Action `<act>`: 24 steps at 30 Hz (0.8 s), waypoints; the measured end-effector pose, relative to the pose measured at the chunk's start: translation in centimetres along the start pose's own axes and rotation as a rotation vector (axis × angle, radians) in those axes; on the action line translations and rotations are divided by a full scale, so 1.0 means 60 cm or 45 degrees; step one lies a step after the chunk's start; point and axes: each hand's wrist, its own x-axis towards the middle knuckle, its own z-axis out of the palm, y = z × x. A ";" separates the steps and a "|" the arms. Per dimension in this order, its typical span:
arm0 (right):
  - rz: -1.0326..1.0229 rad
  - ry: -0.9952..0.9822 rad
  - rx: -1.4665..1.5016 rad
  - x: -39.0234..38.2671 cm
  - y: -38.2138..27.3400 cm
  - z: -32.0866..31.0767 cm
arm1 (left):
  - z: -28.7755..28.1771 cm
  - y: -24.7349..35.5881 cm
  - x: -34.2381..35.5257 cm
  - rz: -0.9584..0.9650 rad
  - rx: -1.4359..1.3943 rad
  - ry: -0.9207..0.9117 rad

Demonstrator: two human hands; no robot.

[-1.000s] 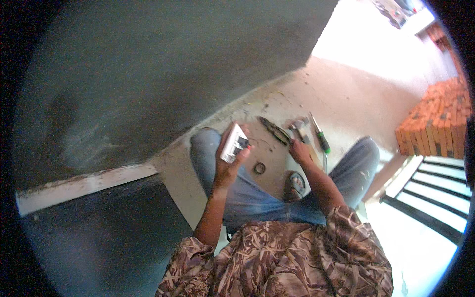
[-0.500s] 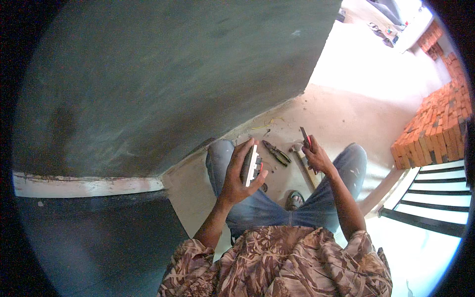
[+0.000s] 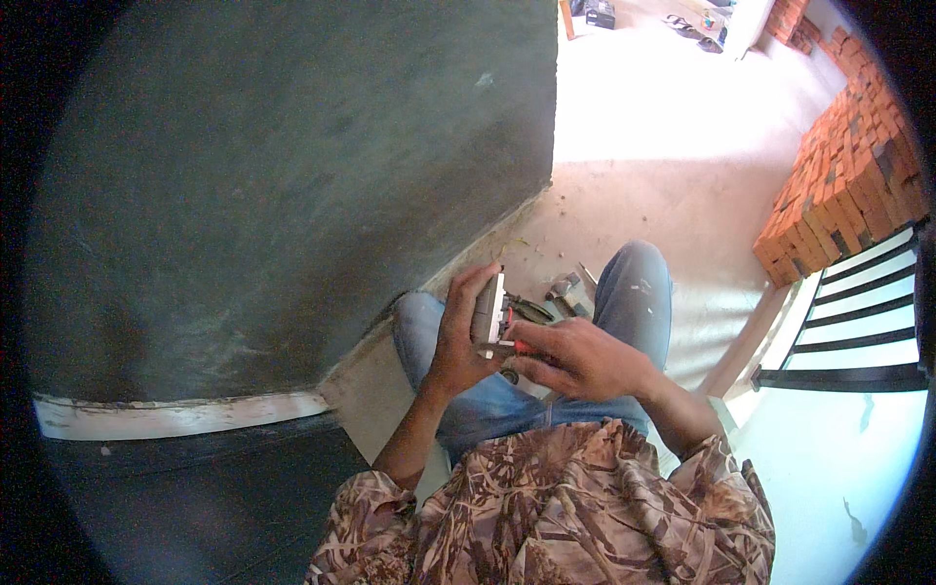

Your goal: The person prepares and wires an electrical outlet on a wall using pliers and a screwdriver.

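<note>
White plate [image 3: 495,310], mid-frame, pinched by the left hand [image 3: 456,343]; the right hand [image 3: 593,361], clenched on a red-handled tool [image 3: 523,347], seems to work its lower end, calling for steadiness.

Left hand [image 3: 454,336]: grips a white-and-grey plate [image 3: 491,314]. Right hand [image 3: 597,361]: holds a red-handled tool [image 3: 524,347], its tip at the plate's near end. Floor [image 3: 643,200]: carries pliers [image 3: 532,310], partly hidden, and a hammer [image 3: 564,288] beside them. Right side: stacked orange bricks [image 3: 843,195] stand beyond a black-barred railing [image 3: 843,376].
</note>
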 end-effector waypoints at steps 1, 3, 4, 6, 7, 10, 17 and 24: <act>0.026 0.105 -0.040 -0.002 0.009 -0.002 | 0.001 -0.001 -0.001 0.001 0.012 -0.012; 0.075 0.312 -0.118 -0.001 0.035 -0.019 | 0.001 -0.004 -0.005 0.001 0.041 -0.032; 0.192 0.390 -0.104 0.007 0.040 -0.037 | -0.002 -0.004 -0.008 -0.009 0.034 -0.052; 0.248 0.311 -0.091 -0.002 0.028 -0.050 | -0.002 -0.005 -0.011 -0.024 0.005 -0.086; 0.275 0.272 -0.084 -0.004 0.026 -0.052 | -0.004 -0.005 -0.010 -0.015 0.020 -0.098; 0.080 0.012 -0.087 -0.008 0.008 -0.027 | 0.003 -0.003 -0.006 0.024 0.046 -0.132; 0.204 0.106 -0.054 -0.012 0.032 -0.043 | 0.008 0.001 -0.011 0.002 0.016 -0.161; 0.479 0.632 -0.029 -0.045 0.123 -0.058 | 0.019 0.002 -0.028 -0.023 0.086 -0.187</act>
